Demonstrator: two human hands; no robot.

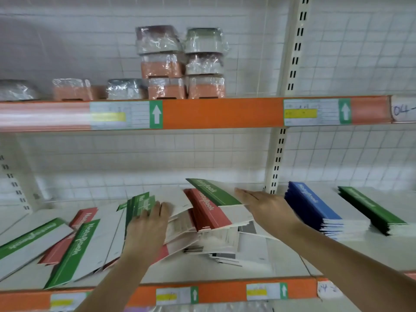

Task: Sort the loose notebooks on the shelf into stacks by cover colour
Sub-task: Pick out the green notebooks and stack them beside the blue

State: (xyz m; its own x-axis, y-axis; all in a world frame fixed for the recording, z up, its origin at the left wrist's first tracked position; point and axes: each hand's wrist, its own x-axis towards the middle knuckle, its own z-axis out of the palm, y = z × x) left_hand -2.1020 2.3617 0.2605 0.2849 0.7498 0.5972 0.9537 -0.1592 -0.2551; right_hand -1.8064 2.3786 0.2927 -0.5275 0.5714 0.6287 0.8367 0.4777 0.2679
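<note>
Lower shelf, centre of frame: mixed heap of loose notebooks, red and green covers interleaved and fanned, several tilted against one another. Lower left: further loose notebooks lying flat and askew, green over red. Right of frame: two finished stacks, blue stack just right of the upright, green stack beyond it, well apart from the heap. Step in hand, as judged: pulling one colour out of the central heap. Done well, it calls for steadying the heap with one hand while the other lifts a single cover free by its edge, so the slanted pile does not slide toward the shelf front; green copies would go squarely onto the green stack, and red, which has no stack visible, would need a bare patch of shelf. Left hand: fingers curled, gripping a small bunch of green notebooks at the heap's left side, thumb hidden. Right hand: fingers straight and close together, palm down, fingertips touching or just beside the top green notebook of the heap; contact cannot be told for sure, and it holds nothing. Upper shelf: wrapped packs, not part of the task.
</note>
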